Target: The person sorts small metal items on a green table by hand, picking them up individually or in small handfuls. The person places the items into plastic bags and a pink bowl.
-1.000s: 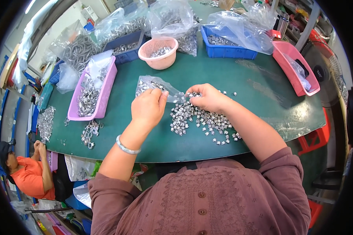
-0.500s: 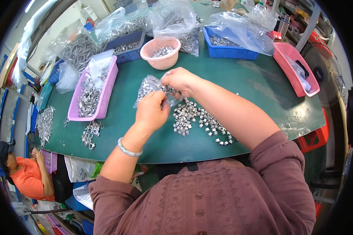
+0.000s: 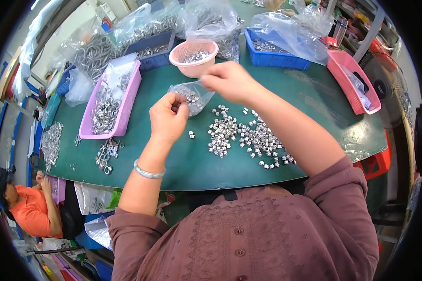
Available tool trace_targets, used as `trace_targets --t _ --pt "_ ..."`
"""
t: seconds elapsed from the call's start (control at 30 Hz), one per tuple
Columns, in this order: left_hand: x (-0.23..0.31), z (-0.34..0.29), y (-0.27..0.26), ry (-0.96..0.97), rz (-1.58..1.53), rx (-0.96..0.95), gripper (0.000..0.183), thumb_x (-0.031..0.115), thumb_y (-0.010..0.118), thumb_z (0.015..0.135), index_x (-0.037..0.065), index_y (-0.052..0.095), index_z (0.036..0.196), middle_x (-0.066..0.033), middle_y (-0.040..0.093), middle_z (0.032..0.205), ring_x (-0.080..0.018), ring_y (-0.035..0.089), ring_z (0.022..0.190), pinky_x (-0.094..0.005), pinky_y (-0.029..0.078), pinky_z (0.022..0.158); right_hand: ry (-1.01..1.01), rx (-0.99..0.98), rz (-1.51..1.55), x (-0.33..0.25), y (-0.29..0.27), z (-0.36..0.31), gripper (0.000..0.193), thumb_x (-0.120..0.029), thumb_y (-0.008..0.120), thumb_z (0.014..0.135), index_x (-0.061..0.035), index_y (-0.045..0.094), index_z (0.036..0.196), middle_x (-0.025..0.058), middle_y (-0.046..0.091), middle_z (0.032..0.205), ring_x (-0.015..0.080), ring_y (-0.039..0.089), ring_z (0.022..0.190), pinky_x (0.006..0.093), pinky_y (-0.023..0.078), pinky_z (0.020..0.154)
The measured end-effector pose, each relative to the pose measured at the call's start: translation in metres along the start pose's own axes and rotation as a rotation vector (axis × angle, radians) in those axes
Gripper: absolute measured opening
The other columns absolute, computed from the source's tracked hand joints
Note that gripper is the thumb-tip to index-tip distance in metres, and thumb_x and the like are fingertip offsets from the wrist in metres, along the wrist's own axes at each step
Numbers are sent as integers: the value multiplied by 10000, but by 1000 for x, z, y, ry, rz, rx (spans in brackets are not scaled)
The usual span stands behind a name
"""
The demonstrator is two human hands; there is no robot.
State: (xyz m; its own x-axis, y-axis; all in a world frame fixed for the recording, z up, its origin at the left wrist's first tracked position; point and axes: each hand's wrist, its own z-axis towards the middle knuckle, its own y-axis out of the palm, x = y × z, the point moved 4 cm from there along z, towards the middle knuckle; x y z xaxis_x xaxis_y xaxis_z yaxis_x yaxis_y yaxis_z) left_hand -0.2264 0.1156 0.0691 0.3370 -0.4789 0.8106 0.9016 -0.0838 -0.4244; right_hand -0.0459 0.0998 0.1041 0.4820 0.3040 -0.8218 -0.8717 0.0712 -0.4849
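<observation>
Between my hands hangs a small clear plastic bag [image 3: 199, 104] with silvery metal pieces inside. My left hand [image 3: 166, 117] is closed on the bag's near left edge. My right hand [image 3: 232, 83], slightly blurred, pinches its upper right edge and pulls the plastic taut. Small silvery block-like metal pieces [image 3: 222, 133] lie in a loose pile on the green table, right of the bag and partly below my right forearm. One single piece [image 3: 192, 134] lies apart, near my left wrist. Behind the bag stands a pink round basket [image 3: 192, 70] of metal pieces.
To the left are a lilac tray [image 3: 130, 100] of metal rings and a heap of small parts [image 3: 51, 143]. Blue bins [image 3: 279, 62] and filled plastic bags line the back. A pink basket [image 3: 347, 84] stands right, beside a fan [image 3: 384, 89]. Someone in orange [image 3: 37, 210] sits at lower left.
My right hand has come up off the metal pieces to the bag's upper right edge, stretching it. My left hand has shifted left. A single metal piece now shows alone on the table.
</observation>
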Motion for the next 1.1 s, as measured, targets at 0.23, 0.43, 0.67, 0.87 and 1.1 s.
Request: trace_targets --t 0.23,0.43,0.67,0.87,1.1 --pt "-4 1 9 33 -51 -41 74 25 617 788 -12 648 844 -5 612 694 -49 520 594 -210 457 567 -5 -283 -512 61 40 -79 855 -651 630 736 -38 480 1314 293 359 1383 456 292 1322 527 264 1082" --pt "-3 -5 8 36 -50 -59 74 15 611 800 -13 644 860 -2 613 705 -40 519 597 -202 453 561 -299 -299 -703 32 72 -102 814 -608 672 690 -55 526 1270 248 424 1320 411 358 1276 509 292 1051" --pt "-4 -13 9 98 -15 -57 66 -1 608 805 -12 639 862 -13 616 712 -43 526 597 -204 453 553 -294 -152 -718 36 76 -105 331 -313 657 782 -61 612 991 110 515 956 267 526 911 387 479 722" --pt "-5 -14 13 198 -65 -30 81 -22 604 799 -10 635 873 -32 616 730 -64 544 598 -214 463 558 -318 -139 -851 36 80 -103 234 -239 660 772 -76 604 931 91 499 839 256 548 746 354 502 593" --pt "-1 -19 23 366 -60 -24 79 -17 618 803 -14 630 882 -43 612 747 -91 545 622 -226 455 581 -338 -132 -770 33 78 -105 133 -175 600 765 -62 599 834 108 517 847 265 584 748 365 523 574"
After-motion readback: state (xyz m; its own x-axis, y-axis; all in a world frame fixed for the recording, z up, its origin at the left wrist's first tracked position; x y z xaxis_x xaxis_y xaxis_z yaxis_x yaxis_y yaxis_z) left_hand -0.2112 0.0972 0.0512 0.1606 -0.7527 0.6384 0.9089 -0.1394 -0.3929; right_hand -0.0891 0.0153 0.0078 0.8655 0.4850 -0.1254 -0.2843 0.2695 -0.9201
